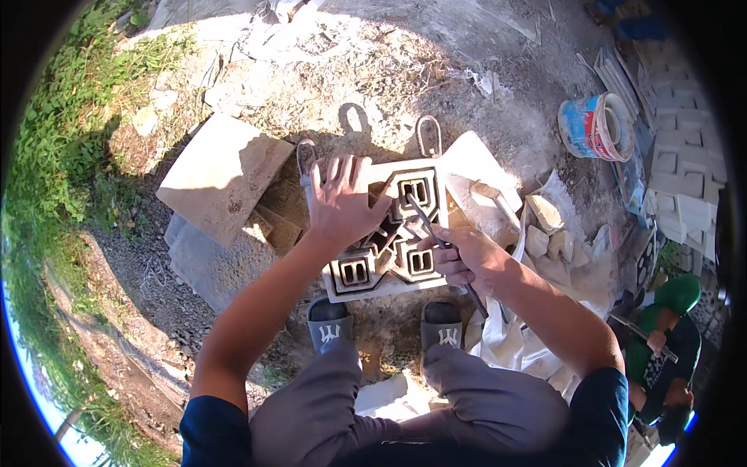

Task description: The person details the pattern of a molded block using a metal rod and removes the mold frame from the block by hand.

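While I squat on the dusty ground [436,78] in my slippers [330,327], my left hand [341,204] lies flat on the upper left part of a pale patterned block mould [389,233], its fingers [354,173] spread wide and pressing down without gripping anything. My right hand [467,261] is closed around a thin dark metal rod [436,233], fingers curled tight about its shaft; the rod's tip reaches up and to the left into the dark grooves near the mould's middle, while its other end sticks out below my fist. The mould rests on the ground just ahead of my feet, with metal loop handles [428,136] standing out from its far edge. A flat stone slab [222,175] lies just left of it, tilted, and broken pale chunks [545,226] are heaped to its right. Farther right, a plastic bucket [595,126] lies on its side beside stacked pale tiles [681,156]. At the lower right edge another person in a green shirt [669,342] crouches.
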Demonstrator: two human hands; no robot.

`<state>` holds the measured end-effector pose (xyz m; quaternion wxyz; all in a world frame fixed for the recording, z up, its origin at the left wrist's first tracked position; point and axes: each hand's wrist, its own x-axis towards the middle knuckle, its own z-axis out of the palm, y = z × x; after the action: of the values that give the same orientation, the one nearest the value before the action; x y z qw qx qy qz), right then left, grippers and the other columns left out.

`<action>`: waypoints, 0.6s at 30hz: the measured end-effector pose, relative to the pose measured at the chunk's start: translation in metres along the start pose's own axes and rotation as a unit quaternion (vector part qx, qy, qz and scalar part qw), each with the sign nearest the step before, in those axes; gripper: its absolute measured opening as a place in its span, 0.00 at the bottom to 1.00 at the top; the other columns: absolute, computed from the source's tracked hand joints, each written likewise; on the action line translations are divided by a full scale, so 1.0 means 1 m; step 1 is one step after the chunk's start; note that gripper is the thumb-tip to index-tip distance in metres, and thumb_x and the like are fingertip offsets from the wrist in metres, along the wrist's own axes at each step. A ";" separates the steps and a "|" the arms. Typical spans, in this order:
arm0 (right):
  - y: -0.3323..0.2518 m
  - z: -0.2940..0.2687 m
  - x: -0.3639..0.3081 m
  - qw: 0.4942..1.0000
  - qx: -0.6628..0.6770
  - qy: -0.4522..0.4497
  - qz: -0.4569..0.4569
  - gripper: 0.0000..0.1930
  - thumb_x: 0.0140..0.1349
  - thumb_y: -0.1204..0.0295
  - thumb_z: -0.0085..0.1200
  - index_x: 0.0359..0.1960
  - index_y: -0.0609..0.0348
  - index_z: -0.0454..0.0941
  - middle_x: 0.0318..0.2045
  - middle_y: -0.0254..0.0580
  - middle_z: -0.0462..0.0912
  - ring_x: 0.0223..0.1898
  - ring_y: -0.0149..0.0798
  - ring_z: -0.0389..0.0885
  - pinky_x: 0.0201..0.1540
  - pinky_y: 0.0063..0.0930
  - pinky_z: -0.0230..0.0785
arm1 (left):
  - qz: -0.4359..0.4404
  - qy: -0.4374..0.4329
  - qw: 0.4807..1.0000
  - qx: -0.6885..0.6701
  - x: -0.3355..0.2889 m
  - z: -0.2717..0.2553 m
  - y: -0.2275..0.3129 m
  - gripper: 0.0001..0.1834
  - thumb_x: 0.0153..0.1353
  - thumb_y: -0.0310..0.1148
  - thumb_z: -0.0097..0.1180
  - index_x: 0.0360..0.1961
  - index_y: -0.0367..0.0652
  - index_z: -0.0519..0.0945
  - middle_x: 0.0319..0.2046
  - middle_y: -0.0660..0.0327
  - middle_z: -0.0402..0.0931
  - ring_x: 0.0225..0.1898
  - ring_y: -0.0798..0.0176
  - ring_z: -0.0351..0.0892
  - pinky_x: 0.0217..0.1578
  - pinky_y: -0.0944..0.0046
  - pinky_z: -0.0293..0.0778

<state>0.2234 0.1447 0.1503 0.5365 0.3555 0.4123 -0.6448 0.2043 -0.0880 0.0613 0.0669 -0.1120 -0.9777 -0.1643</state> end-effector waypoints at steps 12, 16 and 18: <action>-0.009 0.020 -0.005 0.986 0.155 0.012 0.063 0.12 0.77 0.62 0.41 0.39 0.54 0.69 0.19 0.20 0.56 0.16 0.19 0.51 0.15 0.17 0.41 | -0.150 -0.015 0.988 0.045 0.021 0.005 0.012 0.20 0.59 0.46 0.57 0.45 0.43 0.83 0.46 0.54 0.81 0.53 0.52 0.77 0.59 0.47 0.63; -0.005 0.035 -0.010 0.961 0.270 0.015 0.064 0.14 0.77 0.60 0.40 0.37 0.56 0.68 0.19 0.20 0.55 0.15 0.18 0.49 0.14 0.16 0.40 | -0.132 0.002 0.990 0.046 0.020 0.005 0.010 0.16 0.59 0.43 0.57 0.41 0.43 0.82 0.44 0.56 0.82 0.51 0.53 0.77 0.57 0.47 0.64; -0.009 0.044 -0.011 0.951 0.303 0.015 0.065 0.14 0.77 0.61 0.40 0.36 0.56 0.67 0.19 0.20 0.55 0.15 0.18 0.49 0.13 0.16 0.39 | -0.125 0.006 0.992 0.030 0.019 0.006 0.008 0.14 0.57 0.41 0.59 0.40 0.44 0.81 0.44 0.59 0.82 0.50 0.53 0.77 0.56 0.47 0.65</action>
<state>0.2155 0.1096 0.1791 0.4382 0.5368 0.1816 -0.6977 0.1871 -0.0747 0.0613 0.0553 0.0138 -0.9881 -0.1427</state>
